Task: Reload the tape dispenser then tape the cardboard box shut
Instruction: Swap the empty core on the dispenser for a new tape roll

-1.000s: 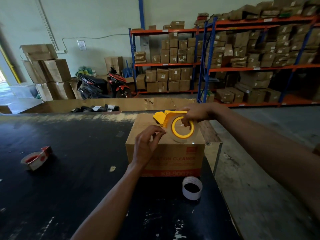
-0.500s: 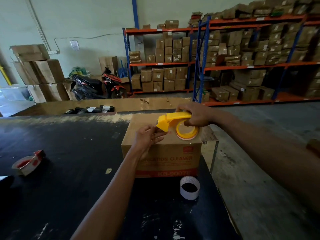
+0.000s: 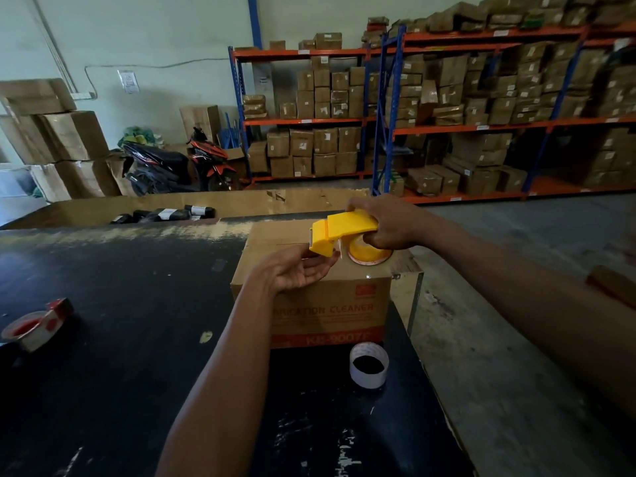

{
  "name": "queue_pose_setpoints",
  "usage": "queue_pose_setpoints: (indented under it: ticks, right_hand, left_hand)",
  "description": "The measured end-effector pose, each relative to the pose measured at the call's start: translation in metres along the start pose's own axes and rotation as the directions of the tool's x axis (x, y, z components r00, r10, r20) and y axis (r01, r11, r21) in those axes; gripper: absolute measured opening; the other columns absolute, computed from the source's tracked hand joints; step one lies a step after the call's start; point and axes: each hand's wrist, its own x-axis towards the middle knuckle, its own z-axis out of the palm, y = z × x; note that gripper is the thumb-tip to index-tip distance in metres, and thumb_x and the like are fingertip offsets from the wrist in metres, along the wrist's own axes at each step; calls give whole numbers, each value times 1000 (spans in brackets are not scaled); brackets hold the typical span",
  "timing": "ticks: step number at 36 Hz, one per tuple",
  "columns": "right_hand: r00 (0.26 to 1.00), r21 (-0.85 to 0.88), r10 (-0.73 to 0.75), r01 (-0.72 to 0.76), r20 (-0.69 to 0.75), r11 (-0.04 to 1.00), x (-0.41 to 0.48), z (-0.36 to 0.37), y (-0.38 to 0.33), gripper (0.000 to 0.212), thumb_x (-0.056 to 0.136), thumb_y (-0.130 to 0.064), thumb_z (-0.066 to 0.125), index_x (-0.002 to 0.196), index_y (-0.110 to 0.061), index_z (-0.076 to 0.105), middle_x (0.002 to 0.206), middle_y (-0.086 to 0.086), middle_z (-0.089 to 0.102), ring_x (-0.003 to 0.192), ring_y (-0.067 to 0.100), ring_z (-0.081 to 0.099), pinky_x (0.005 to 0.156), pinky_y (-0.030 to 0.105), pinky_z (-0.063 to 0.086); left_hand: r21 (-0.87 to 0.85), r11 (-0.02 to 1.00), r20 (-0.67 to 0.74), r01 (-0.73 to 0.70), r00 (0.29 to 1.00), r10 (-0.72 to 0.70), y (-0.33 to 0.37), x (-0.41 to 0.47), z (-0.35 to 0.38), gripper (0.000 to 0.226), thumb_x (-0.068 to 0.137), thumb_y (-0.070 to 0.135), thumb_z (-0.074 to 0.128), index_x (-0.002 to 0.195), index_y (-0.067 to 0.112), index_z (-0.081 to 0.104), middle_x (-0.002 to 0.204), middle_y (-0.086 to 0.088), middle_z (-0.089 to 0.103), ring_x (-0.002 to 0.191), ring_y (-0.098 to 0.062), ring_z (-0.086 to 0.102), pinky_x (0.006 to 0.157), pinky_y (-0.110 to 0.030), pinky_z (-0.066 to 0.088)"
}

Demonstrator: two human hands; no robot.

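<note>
My right hand (image 3: 389,223) is wrapped around the handle of the bright yellow plastic tape dispenser (image 3: 344,232), fingers closed tight on it, thumb tucked under against the clear tape roll on its yellow hub (image 3: 368,254). The dispenser sits on top of the brown cardboard box with red printed lettering (image 3: 327,311), its cutter end pointing toward my left fingers.

My left hand (image 3: 296,270) lies palm up just below that cutter end, fingertips (image 3: 328,261) touching the yellow nose. The fingers are narrowed together there; whether they pinch the loose tape end I cannot tell, since the clear film hardly shows.

The box stands on the black worn tabletop (image 3: 120,339), near its right edge. On the near side of my left wrist, close to the box front, an empty white cardboard tape core (image 3: 369,369) stands on the table. Far out to the left of my left forearm lies a red-and-white tape roll (image 3: 34,327), well apart from the box.

Beyond my fingers, past the far table edge, a large open cardboard carton (image 3: 241,204) holds black wrapped parcels (image 3: 165,215). Farther back are a parked black and red scooter (image 3: 179,163), stacked brown cartons (image 3: 58,139) on the left, and orange and blue shelving racks (image 3: 385,125) full of boxes.
</note>
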Motion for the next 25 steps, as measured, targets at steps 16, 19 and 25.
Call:
queue_pose_setpoints:
  ticks: [16, 19, 25]
  right_hand:
    - [992, -24, 81, -84, -94, 996, -11, -2, -1, 59, 82, -26, 72, 136, -24, 49, 80, -13, 43, 70, 9, 46, 58, 26, 33]
    - [990, -45, 100, -105, -95, 994, -13, -2, 0, 60, 80, -29, 71, 136, -25, 48, 91, -6, 49, 80, 18, 50, 66, 31, 38]
    - [985, -47, 146, -151, -92, 987, -14, -2, 2, 59, 76, -37, 67, 131, -32, 47, 87, 3, 65, 74, 21, 60, 64, 41, 55]
  left_hand:
    - [25, 999, 16, 27, 999, -27, 8, 20, 17, 20, 104, 7, 51, 95, 1, 67, 84, -12, 79, 77, -19, 78, 69, -25, 63]
    - [16, 1000, 45, 22, 999, -23, 8, 24, 15, 18, 104, 6, 50, 101, -2, 66, 87, -15, 79, 73, -19, 80, 66, -25, 64]
    - [52, 999, 79, 2, 997, -6, 10, 33, 14, 15, 103, 4, 53, 103, -2, 67, 93, -17, 79, 77, -18, 80, 72, -24, 62]
